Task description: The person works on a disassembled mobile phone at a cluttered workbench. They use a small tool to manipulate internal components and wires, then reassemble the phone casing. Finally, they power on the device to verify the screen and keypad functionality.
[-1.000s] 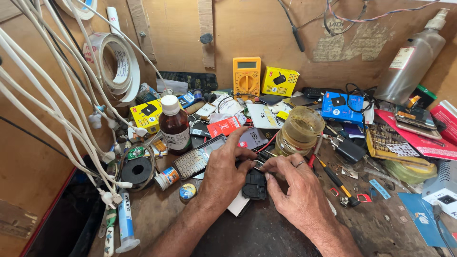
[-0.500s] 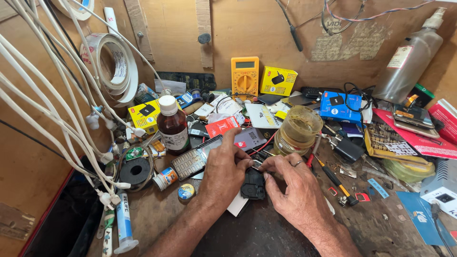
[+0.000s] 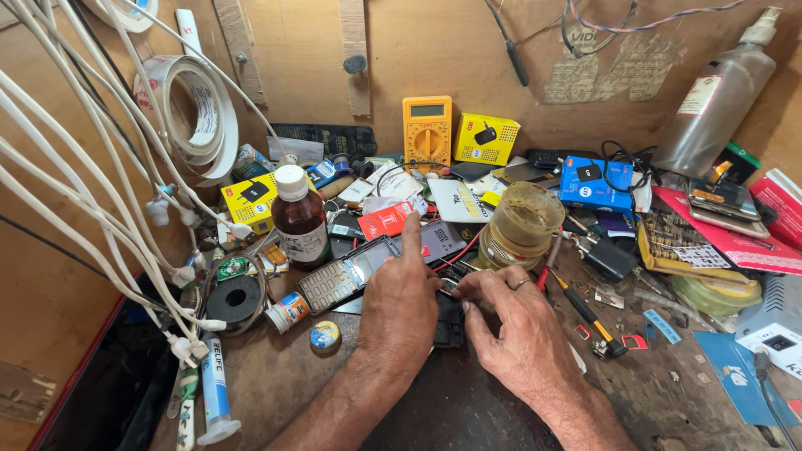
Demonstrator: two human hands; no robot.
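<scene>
1. Cables, white and bundled, hang down the far left over a syringe-like tube, with a roll of tape on the wall above.
2. Left of centre stand a brown bottle with a white cap, a black ring-shaped spool and a small round tin, all near the work but apart from it.
3. The left hand presses down on a dark phone body lying flat on the bench; its index finger stretches forward to a keypad phone just beyond, and the other fingers curl narrow over the dark body's left edge.
4. The right hand, ring on one finger, pinches thumb and forefinger tight at the top edge of the same phone body, on something too small to make out; whether it is a tool or a loose part cannot be told.
5. Judged from this, the step in hand is fine work on the opened phone: one hand steadies, the other works a tiny piece at the upper edge.
6. The next move seems to call for a steady hold-down from the left hand and a small, careful pull or push from the right, without nudging the glass jar just behind.
7. Right of the hands lie a yellow-handled screwdriver and small loose bits, within easy reach; a yellow multimeter leans at the back wall.
</scene>
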